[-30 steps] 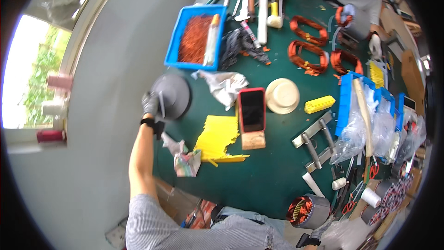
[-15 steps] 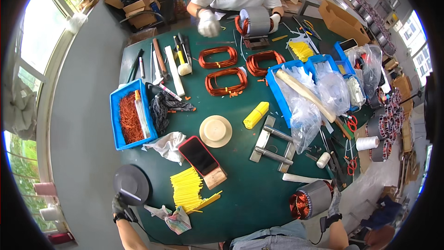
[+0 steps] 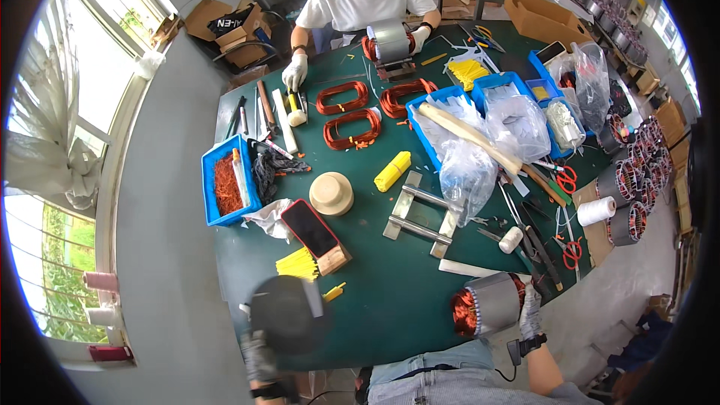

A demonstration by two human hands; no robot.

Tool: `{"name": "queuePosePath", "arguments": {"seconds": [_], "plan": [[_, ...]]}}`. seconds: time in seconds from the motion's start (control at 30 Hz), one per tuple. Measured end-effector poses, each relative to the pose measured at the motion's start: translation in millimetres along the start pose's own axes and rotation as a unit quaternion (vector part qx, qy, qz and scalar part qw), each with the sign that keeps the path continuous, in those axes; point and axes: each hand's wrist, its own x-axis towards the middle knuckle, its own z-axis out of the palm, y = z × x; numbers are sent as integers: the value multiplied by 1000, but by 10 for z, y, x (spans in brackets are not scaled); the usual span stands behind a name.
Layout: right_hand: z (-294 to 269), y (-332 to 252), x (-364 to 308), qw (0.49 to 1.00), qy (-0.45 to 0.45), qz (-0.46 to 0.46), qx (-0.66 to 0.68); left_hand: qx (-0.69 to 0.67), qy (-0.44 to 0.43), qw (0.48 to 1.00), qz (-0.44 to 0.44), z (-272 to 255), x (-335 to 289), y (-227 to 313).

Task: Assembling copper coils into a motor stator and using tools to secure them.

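Observation:
My left hand [image 3: 259, 360], in a grey glove, is closed at the lower edge of a dark round disc [image 3: 281, 322] above the near left of the table; both are blurred. A pale strip lies across the disc's right side. My right hand [image 3: 530, 313], also gloved, grips the right end of a motor stator [image 3: 491, 306], a grey cylinder with copper windings, lying on its side at the near right edge. Some of its fingers are hidden behind the windings. Beside the disc are yellow sticks [image 3: 298, 264] and a phone [image 3: 310, 229] leaning on a wooden block [image 3: 333, 259].
A metal frame with two bars [image 3: 420, 229], a beige round piece [image 3: 331, 193] and a yellow bundle [image 3: 393, 172] occupy the middle. Copper coils [image 3: 352, 129] lie farther off. Blue bins [image 3: 433, 151] stand right. Across the table, a co-worker's gloved hand [image 3: 295, 72] touches a yellow-handled tool.
My left hand has carried the disc to the right, over the yellow sticks and cloth. My right hand stays on the stator. The co-worker's hand has moved down to the tools.

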Motion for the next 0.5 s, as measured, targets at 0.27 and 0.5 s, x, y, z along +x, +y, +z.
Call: {"name": "queuePosePath", "arguments": {"seconds": [0.27, 0.5], "plan": [[-457, 134, -22, 976, -205, 31, -66, 186, -153, 964, -114, 1301, -234, -1701], [-838, 1140, 388, 935, -203, -105, -272, 310, -119, 935, -124, 1721, 13, -1192]]}}
